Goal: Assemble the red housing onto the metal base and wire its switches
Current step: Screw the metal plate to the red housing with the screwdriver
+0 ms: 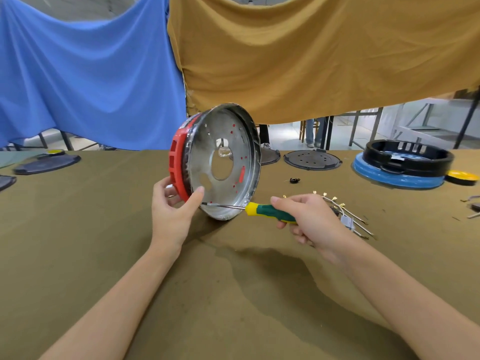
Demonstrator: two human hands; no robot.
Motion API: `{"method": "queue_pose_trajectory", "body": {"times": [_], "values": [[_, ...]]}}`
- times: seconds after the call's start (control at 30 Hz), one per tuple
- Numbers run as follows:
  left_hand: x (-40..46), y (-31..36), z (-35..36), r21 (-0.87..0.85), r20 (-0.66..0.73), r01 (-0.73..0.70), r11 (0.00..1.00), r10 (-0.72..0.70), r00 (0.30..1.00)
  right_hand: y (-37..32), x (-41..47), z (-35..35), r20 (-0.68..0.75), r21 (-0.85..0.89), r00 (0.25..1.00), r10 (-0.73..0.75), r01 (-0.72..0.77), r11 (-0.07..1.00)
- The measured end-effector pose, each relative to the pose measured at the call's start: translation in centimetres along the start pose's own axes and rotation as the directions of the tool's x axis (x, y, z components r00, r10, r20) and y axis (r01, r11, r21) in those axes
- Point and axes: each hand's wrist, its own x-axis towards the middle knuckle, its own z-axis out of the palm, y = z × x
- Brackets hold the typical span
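The round metal base [228,141] stands on edge on the table, its shiny inner face turned toward me, with the red housing [178,162] fitted against its back. My left hand [172,211] grips the lower left rim, thumb on the metal and fingers behind the red housing. My right hand [309,219] holds a screwdriver [270,210] by its green and yellow handle. Its shaft lies level, and the tip reaches the inside of the base near my left thumb. A bundle of wires with brass terminals [348,216] lies just right of my right hand.
The table carries an olive cloth [233,294]. At the back right sit a black ring on a blue base [402,162], a yellow disc [461,177] and a dark round plate [311,159]. Dark flat parts [46,163] lie at the far left. Blue and tan cloths hang behind.
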Motion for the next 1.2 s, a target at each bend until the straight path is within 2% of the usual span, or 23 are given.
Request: {"method": "queue_pose_trajectory", "body": {"times": [0.03, 0.1, 0.13, 0.2, 0.27, 0.33, 0.4, 0.47, 0.53, 0.6, 0.77, 0.87, 1.0, 1.07, 1.2], "values": [[0.1, 0.0, -0.1, 0.008, -0.011, -0.002, 1.000, 0.002, 1.000, 0.2, 0.0, 0.0, -0.024, -0.125, 0.993, -0.112, 0.108, 0.986], [0.5, 0.0, -0.3, -0.003, -0.042, 0.020, 1.000, -0.020, 0.999, 0.5, 0.1, -0.1, -0.010, -0.455, 0.907, -0.421, 0.371, 0.810], [0.7, 0.0, -0.4, -0.030, -0.058, 0.048, 0.998, -0.049, 0.997, 0.6, 0.2, 0.0, -0.001, -0.481, 0.874, -0.485, 0.425, 0.767], [1.1, 0.0, -0.7, -0.128, -0.077, 0.130, 0.983, -0.140, 0.987, 0.8, 0.6, 0.2, -0.110, -0.288, 0.900, -0.421, 0.377, 0.880], [1.4, 0.1, -0.8, -0.247, -0.079, 0.225, 0.943, -0.250, 0.965, 1.0, 1.0, 0.3, -0.204, 0.092, 0.961, -0.185, 0.207, 0.974], [1.5, 0.1, -0.9, -0.282, -0.058, 0.302, 0.911, -0.331, 0.942, 0.9, 1.1, 0.2, -0.090, 0.481, 0.996, 0.007, 0.037, 0.876], [1.5, 0.3, -0.8, -0.280, -0.031, 0.351, 0.893, -0.374, 0.927, 1.1, 1.3, -0.2, 0.050, 0.637, 0.999, 0.021, -0.048, 0.769], [1.5, 0.4, -0.7, -0.277, -0.007, 0.383, 0.881, -0.400, 0.916, 1.5, 1.5, 0.0, 0.047, 0.587, 0.999, 0.007, -0.033, 0.809], [1.4, 0.7, -0.8, -0.252, 0.013, 0.400, 0.881, -0.411, 0.912, 2.0, 1.8, 0.5, -0.088, 0.363, 0.996, 0.015, 0.018, 0.932], [1.2, 0.8, -0.7, -0.212, 0.045, 0.414, 0.885, -0.415, 0.909, 2.3, 1.8, 0.9, -0.212, 0.222, 0.977, -0.004, 0.052, 0.974], [0.9, 1.7, -0.7, -0.172, 0.152, 0.421, 0.891, -0.398, 0.905, 2.5, 1.9, 0.9, -0.211, 0.351, 0.977, -0.002, 0.078, 0.933], [0.4, 1.8, -0.5, -0.138, 0.249, 0.379, 0.915, -0.338, 0.908, 2.8, 2.1, 1.4, -0.300, 0.409, 0.953, 0.047, 0.084, 0.909], [-0.3, 1.4, 0.1, -0.078, 0.371, 0.402, 0.912, -0.347, 0.861, 3.2, 2.2, 1.3, -0.354, 0.444, 0.933, 0.067, 0.105, 0.890], [-0.5, 1.3, 0.1, -0.078, 0.372, 0.420, 0.904, -0.364, 0.854, 3.3, 2.0, 1.5, -0.352, 0.443, 0.935, 0.038, 0.130, 0.887], [-0.3, 1.0, 0.0, -0.098, 0.331, 0.374, 0.922, -0.324, 0.886, 3.3, 1.6, 1.9, -0.328, 0.390, 0.945, -0.012, 0.147, 0.909]]}}
